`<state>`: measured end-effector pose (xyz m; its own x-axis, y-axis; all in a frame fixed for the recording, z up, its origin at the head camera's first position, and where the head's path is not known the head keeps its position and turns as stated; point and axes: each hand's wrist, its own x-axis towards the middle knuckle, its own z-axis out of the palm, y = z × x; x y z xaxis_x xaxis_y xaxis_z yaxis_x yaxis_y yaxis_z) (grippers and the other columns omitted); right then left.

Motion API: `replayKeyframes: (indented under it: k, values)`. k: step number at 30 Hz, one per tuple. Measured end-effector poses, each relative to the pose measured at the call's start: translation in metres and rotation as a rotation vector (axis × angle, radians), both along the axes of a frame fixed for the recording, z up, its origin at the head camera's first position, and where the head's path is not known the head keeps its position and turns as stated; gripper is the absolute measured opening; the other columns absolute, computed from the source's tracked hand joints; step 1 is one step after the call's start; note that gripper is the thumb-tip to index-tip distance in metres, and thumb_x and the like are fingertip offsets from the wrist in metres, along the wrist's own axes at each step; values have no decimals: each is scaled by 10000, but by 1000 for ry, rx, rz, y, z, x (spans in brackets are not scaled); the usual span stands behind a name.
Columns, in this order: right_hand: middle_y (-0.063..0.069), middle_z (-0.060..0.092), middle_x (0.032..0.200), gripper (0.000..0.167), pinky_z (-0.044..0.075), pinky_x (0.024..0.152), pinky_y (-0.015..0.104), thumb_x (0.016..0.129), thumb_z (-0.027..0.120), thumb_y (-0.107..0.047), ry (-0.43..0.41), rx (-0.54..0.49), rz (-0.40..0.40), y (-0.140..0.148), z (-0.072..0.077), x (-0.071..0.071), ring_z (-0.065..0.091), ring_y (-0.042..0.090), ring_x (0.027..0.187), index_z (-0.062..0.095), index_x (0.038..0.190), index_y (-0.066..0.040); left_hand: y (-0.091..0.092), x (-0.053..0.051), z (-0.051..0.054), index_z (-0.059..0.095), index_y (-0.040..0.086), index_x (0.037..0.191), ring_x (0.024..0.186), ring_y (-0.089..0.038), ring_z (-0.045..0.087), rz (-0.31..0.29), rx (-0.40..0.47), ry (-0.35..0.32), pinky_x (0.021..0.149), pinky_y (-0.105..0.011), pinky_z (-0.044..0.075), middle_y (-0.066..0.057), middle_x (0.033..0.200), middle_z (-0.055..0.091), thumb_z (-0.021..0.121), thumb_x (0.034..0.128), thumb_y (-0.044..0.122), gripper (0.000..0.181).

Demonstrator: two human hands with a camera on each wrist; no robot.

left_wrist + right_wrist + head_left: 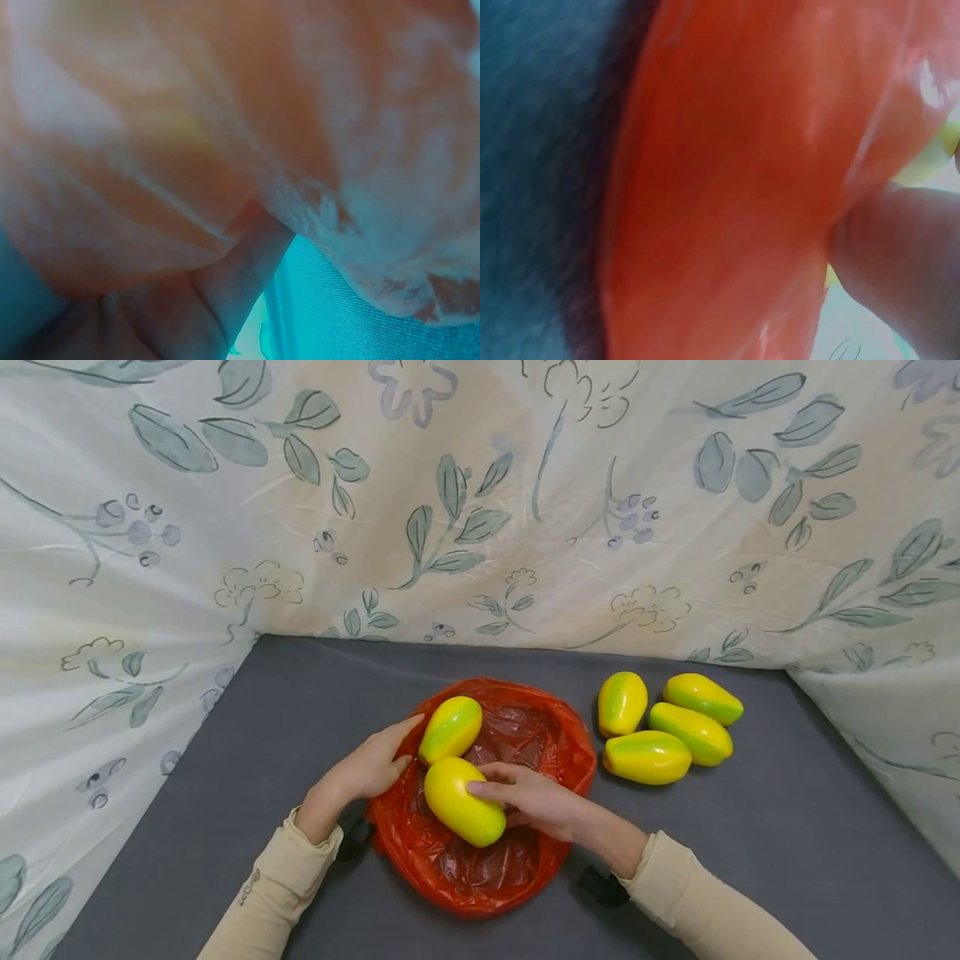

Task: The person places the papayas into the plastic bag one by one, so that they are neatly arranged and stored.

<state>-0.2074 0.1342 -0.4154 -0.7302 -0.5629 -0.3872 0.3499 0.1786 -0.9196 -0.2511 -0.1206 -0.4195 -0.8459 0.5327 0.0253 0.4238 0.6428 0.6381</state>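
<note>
A red plastic bag (558, 739) lies spread wide on the dark surface, its mouth facing up. My left hand (372, 762) holds the bag's left rim, thumb toward the inside; in the left wrist view thin bag film (187, 172) covers much of that hand. Over the bag's middle, my right hand (543, 802) grips a yellow papaya (461, 802) from its right side. Just behind that one, a yellow-green papaya (452, 729) rests inside the bag near the left rim. The right wrist view shows mostly the bag's outer side (727, 187).
Several more papayas (690, 732) lie grouped on the dark cloth (795, 827) to the right of the bag. Flower-patterned fabric (480, 527) hangs along the back and both sides.
</note>
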Motion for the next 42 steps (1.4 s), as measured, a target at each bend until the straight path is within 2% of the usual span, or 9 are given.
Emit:
replayKeyframes:
  k: [12,20,28,35,42]
  values:
    - [111,593,1134,552,518,839,400,940,591,-350,-9,10,20,-19,0,4,602,225,968,454,1352,-8,1,0,0,288,-78,1449,1289,-414,376,2,-4,-15,1034,-544,311,-276,1423,373,551,904,-58,605]
    - [113,586,1129,576,521,835,402,929,609,-359,-19,28,-27,-26,-4,6,596,227,963,447,1349,2,1,0,1,290,-73,1450,1288,-406,381,6,-3,-27,1035,-540,312,-268,1426,374,551,904,-60,605]
    - [120,567,1133,572,524,823,437,926,624,-328,-4,62,-99,-32,-2,11,582,233,952,438,1346,12,2,0,2,290,-73,1451,1290,-402,381,2,1,-28,1035,-538,313,-265,1428,375,547,905,-61,604]
    - [111,581,1053,509,543,780,400,930,623,-315,60,115,-127,-36,-4,12,576,204,871,485,1293,13,2,0,2,294,-84,1444,1284,-406,387,-7,6,-14,1037,-537,312,-272,1423,378,549,904,-56,599]
    - [119,571,1073,523,547,770,418,928,625,-323,25,107,-137,-38,-4,12,576,213,871,472,1308,2,0,0,0,292,-82,1446,1280,-403,392,-6,9,-13,1036,-534,317,-270,1423,380,542,907,-59,595]
